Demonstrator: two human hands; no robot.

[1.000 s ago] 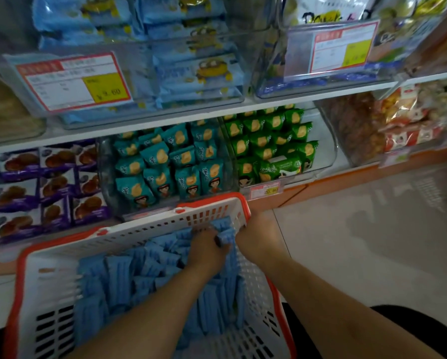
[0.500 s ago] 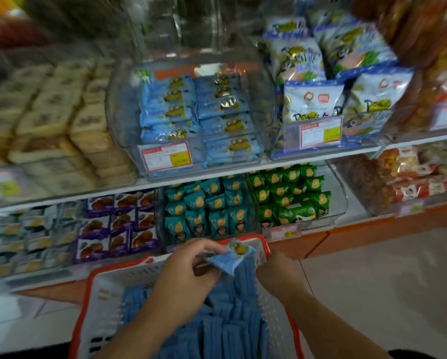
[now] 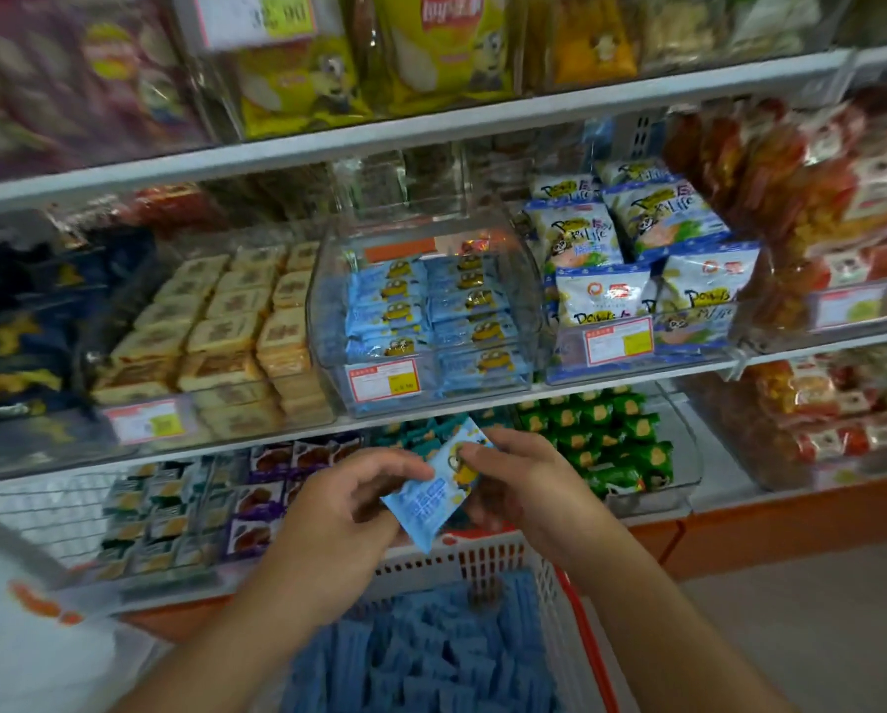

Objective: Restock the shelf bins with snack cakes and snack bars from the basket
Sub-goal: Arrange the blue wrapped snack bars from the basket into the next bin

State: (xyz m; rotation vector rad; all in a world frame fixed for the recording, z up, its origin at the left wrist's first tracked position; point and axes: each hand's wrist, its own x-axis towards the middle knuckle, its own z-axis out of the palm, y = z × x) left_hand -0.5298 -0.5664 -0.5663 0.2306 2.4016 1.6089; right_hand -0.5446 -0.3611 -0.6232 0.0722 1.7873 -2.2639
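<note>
Both hands, left hand and right hand, pinch one blue snack cake packet at frame centre; likely light, crinkly, slippery, best held by its edges.

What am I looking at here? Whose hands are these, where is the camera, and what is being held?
No machine here: a person wears a wide-angle camera on the head, looking forward and down, so you see their own two bare hands. The left hand and right hand together pinch one light blue snack pack with a yellow cartoon figure. Below them stands a white basket with a red rim, full of blue packs. Ahead are shop shelves: a clear bin on the middle shelf holds matching blue packs, with pale square cakes to its left and green packs on the shelf below.
</note>
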